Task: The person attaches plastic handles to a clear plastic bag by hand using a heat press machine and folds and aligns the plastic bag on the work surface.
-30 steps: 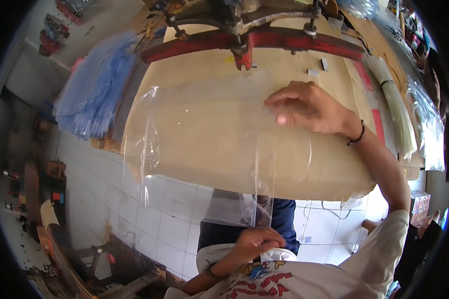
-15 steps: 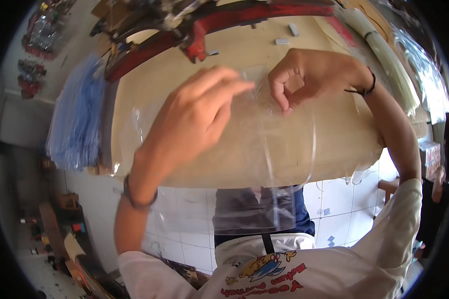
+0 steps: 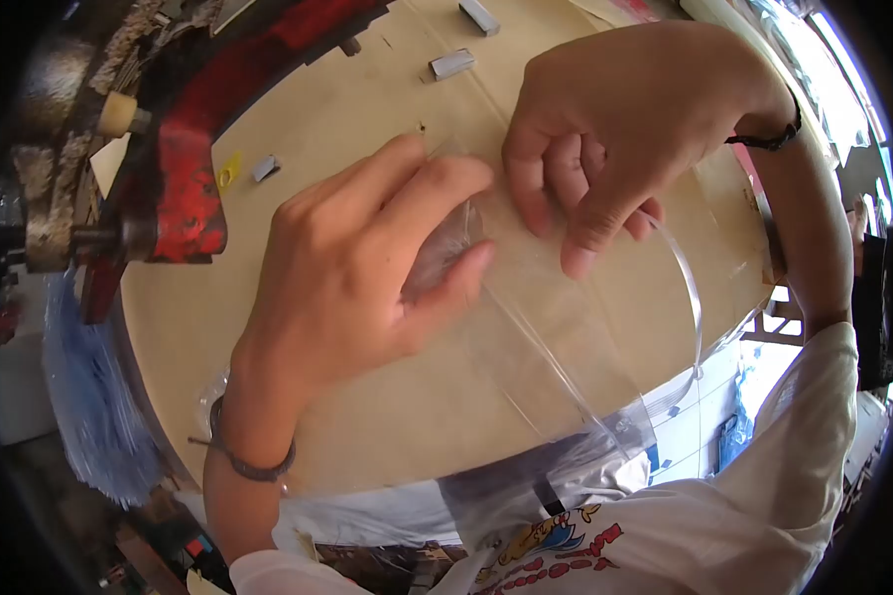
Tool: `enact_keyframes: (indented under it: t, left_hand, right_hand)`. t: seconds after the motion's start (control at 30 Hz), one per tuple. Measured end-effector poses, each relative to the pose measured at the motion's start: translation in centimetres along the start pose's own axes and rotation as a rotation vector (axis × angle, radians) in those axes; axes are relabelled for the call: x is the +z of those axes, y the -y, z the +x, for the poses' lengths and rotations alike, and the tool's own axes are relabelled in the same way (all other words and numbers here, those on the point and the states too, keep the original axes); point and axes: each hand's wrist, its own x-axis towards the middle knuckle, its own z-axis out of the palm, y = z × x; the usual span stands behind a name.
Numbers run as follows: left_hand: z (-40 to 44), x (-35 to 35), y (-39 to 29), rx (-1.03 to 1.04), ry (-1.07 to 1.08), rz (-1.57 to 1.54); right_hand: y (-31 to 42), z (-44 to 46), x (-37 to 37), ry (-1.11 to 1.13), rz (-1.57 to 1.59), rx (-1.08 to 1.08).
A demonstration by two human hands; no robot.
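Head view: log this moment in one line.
left hand: at clear plastic sheet | right hand: at curved clear strip | grey blocks: on beige work surface

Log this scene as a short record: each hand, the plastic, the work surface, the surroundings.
Left hand: thumb and forefinger apart, curved about crumpled clear plastic; hold unclear
Right hand: fingers curled downward beside a curved clear strip; grip unclear
Plastic: lies across the tan tabletop, near end past its edge
Tabletop: carries three small metallic blocks
Picture's left: red metal part; bluish plastic bundle
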Motion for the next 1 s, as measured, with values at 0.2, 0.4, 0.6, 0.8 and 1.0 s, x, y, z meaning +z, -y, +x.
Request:
enact_keyframes:
  t: [0.2,0.4,0.6,0.8,1.0]
  left_hand:
    - [-0.4,0.5,0.0,0.067,-0.158,0.101]
    - [-0.7,0.8,-0.6,0.092,-0.232,0.091]
    - [-0.9,0.9,-0.9,0.158,-0.189,0.061]
    - [-0.9,0.9,-0.7,0.169,-0.162,0.037]
    - [-1.0,0.9,-0.6,0.171,-0.158,0.027]
  right_hand:
    - [-0.6,0.5,0.6,0.031,0.123,-0.080]
    - [-0.5,1.3,-0.6,0.169,0.187,0.011]
    - [-1.1,0.6,0.2,0.091,0.015,-0.168]
    - [-1.6,0.5,-0.1,0.082,-0.028,-0.183]
    - [-1.7,0.5,-0.3,0.086,-0.041,-0.187]
